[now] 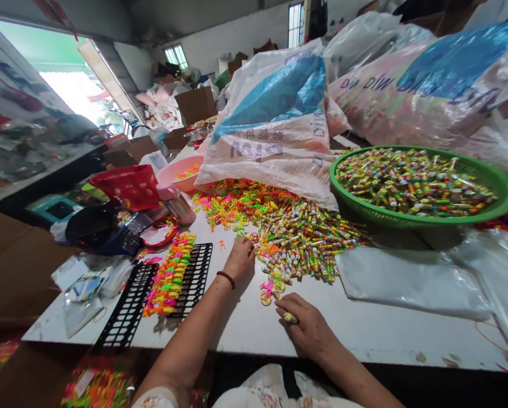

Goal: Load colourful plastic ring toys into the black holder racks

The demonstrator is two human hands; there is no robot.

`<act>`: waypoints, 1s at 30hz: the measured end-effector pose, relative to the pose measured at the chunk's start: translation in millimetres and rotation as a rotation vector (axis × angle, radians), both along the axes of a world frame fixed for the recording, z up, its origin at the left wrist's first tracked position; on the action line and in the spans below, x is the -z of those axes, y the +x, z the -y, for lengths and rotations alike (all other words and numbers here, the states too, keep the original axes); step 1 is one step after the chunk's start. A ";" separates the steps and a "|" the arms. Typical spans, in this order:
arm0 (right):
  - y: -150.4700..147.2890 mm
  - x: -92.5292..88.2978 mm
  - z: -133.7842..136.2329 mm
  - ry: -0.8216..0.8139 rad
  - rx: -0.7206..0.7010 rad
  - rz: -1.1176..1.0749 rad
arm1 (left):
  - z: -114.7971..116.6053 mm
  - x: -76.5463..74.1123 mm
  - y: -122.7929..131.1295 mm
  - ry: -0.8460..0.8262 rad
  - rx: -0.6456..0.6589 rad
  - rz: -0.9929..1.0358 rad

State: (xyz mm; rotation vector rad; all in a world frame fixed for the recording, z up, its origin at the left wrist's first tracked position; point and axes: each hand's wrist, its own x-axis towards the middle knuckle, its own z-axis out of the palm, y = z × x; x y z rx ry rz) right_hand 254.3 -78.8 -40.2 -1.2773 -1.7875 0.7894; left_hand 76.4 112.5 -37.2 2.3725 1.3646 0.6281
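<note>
My left hand, with a beaded bracelet on its wrist, reaches the near edge of a pile of small bright plastic pieces. Its fingers are curled together at the tips; what they pinch, if anything, I cannot make out. Lower and to the right, my right hand is closed around a small yellow-green patterned stick, of which one end shows. Just beyond its fingertips lie pink and yellow plastic pieces. Behind them spreads a heap of short patterned sticks in shiny wrappers.
Black slotted racks lie at left, with a row of colourful plastic pieces across them. A green basket full of sticks stands at right, beside clear plastic bags. A large woven sack rests behind the pile. A pink-lidded bottle stands at left.
</note>
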 end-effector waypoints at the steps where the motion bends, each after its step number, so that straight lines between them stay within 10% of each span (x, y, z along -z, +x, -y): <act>1: 0.4 -1.1 -2.1 0.004 0.004 0.013 | 7.0 -1.4 -3.6 -0.021 -0.008 0.038; 10: 3.8 -27.1 -45.8 0.091 0.063 0.243 | -29.8 -10.6 -29.1 -0.092 -0.446 0.200; 22: -38.4 -32.9 -119.0 0.068 0.063 0.833 | -3.8 3.8 -0.4 -0.280 -0.330 0.251; 30: -26.2 -29.9 -118.3 0.094 -0.069 0.831 | -55.7 -14.9 -17.4 -0.122 -0.422 0.276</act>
